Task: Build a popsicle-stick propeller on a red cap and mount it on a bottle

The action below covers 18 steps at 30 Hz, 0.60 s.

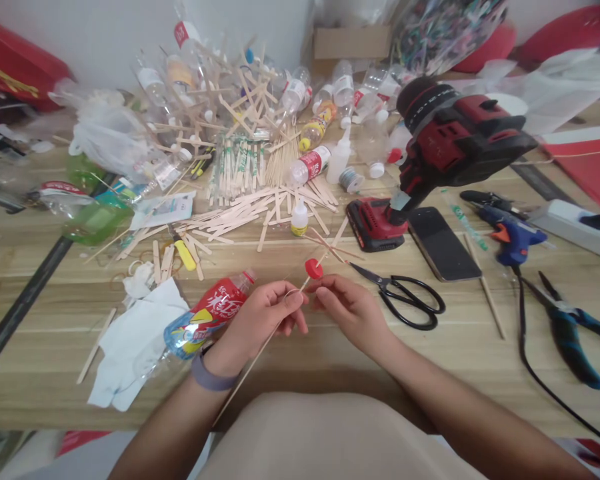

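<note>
My left hand [273, 310] is closed around a long thin wooden stick [253, 365], which slants from my lap up past my fingertips. A red bottle cap [313, 269] is threaded on the stick just above my left thumb. Beyond the cap, several thin wood strips [330, 245] cross near the stick's far end. A fine pale strand curves by my left thumb; its kind is unclear. My right hand [353, 310] is beside the stick, just below the cap, thumb and fingers pinched together. What they pinch, if anything, is too small to make out.
A plastic drink bottle [213, 310] lies by my left wrist on white tissue [135, 343]. Black scissors [410, 300], a phone [444, 243], a red drill [450, 140], a glue gun [513, 233] and pliers [565, 327] are right. A small glue bottle [299, 219] stands before piled craft sticks [235, 217].
</note>
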Each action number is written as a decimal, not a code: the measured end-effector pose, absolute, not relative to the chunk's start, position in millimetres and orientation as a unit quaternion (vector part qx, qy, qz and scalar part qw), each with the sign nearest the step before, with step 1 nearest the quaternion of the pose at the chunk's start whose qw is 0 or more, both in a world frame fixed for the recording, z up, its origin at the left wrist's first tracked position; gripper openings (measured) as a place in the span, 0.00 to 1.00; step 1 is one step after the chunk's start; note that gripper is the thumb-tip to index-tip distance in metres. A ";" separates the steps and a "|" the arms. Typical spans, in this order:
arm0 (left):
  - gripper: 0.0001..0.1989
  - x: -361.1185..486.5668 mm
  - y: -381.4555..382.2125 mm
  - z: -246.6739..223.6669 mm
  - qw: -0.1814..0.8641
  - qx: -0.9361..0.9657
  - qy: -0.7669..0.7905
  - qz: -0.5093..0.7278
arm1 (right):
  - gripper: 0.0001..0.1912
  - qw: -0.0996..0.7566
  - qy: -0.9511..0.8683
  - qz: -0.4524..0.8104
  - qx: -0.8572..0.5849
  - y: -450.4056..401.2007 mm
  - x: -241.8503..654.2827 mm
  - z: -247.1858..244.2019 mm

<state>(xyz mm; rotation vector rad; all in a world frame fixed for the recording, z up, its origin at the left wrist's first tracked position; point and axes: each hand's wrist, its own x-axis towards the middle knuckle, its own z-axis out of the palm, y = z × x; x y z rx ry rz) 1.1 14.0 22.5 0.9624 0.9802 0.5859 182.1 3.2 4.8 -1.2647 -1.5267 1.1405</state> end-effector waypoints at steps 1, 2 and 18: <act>0.14 1.7 13.9 22.3 0.733 0.442 0.445 0.266 | 0.09 0.413 -0.571 0.501 -0.501 3.5 180.9 4.7; 0.14 2.3 13.7 22.2 0.731 0.447 0.444 0.264 | 0.10 0.414 -0.537 0.542 -0.497 3.8 179.7 4.7; 0.17 9.2 12.5 27.2 0.689 0.476 0.499 0.224 | 0.12 0.476 -0.179 0.747 -0.428 12.0 182.7 4.0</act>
